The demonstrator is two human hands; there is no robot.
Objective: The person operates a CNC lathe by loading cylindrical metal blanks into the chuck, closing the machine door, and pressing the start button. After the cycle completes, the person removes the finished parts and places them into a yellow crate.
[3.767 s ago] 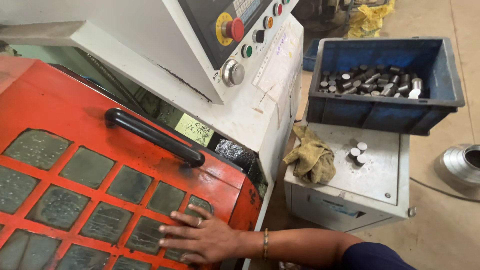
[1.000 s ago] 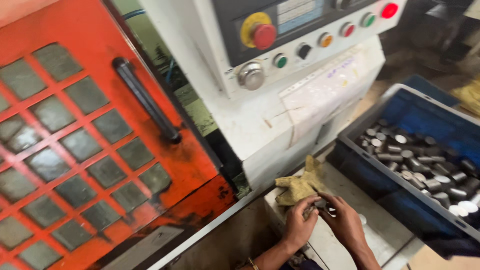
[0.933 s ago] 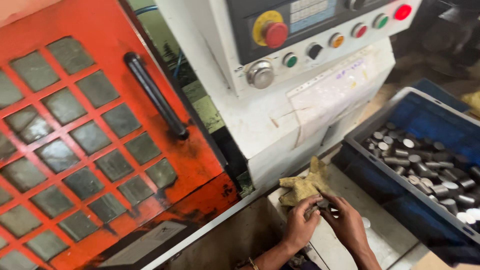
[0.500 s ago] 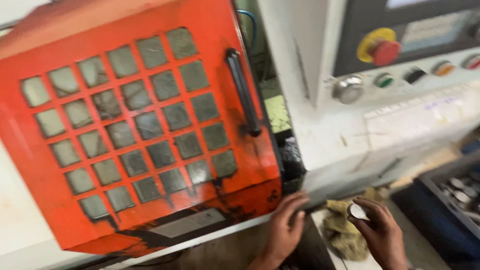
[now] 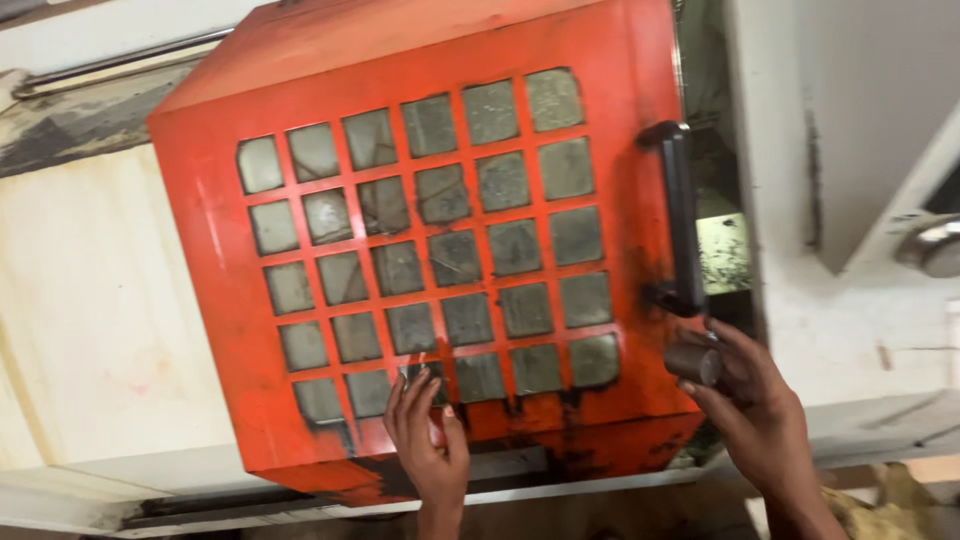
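The head view, the only one, looks down at a big orange machine door [image 5: 420,250] with a grid of small grimy window panes [image 5: 440,245] set into it. A long black handle [image 5: 680,215] is mounted near the door's right edge, its long axis running up and down the picture.

The left hand [image 5: 430,440] lies flat against the lower part of the door, fingers stretched upward over the bottom row of panes, palm on the orange frame. It holds nothing; it is spread and pressing on the surface.

The right hand [image 5: 750,400] is curled around a short grey metal cylinder [image 5: 693,363], pinched between thumb and fingers, with its round end face turned to the left. The cylinder sits just below the lower foot of the handle, close to it, though whether they touch cannot be told. So the handle lies straight up from the right hand, and this hand is much the nearer of the two; the left hand is well apart from it, over toward the door's middle.

To the right of the door stands the pale machine body [image 5: 850,300], with a round metal knob [image 5: 935,245] at the picture's edge. A yellowish rag [image 5: 890,505] shows in the bottom right corner.
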